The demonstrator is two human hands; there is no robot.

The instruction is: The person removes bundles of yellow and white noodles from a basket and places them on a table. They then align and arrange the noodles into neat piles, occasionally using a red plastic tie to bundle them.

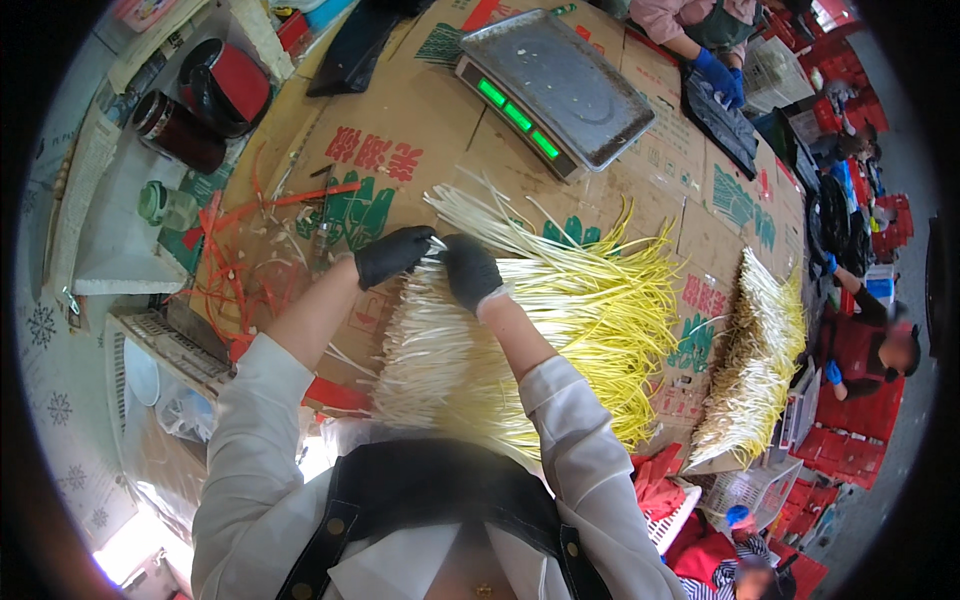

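Observation:
Blanched chives [555, 300], with white stems and yellow leaf ends, lie in a wide, dense layer in front of me. My left hand [394, 255], in a black glove, pinches a few white stem ends [435, 245] at the layer's upper left corner. Right beside it, my right hand [471, 274], also black-gloved, has its fingers closed on the same stem ends; its fingertips are partly hidden. Above my hands, a looser bunch of chives [480, 217] lies slanted across the top of the layer.
Printed cardboard [427, 112] covers the table. A weighing scale [555, 90] with lit green displays stands beyond the chives. Red strips [232, 277] lie tangled at left; a second chive row [750, 360] lies at right. Across the table, a person's blue-gloved hands [720, 79] touch black plastic.

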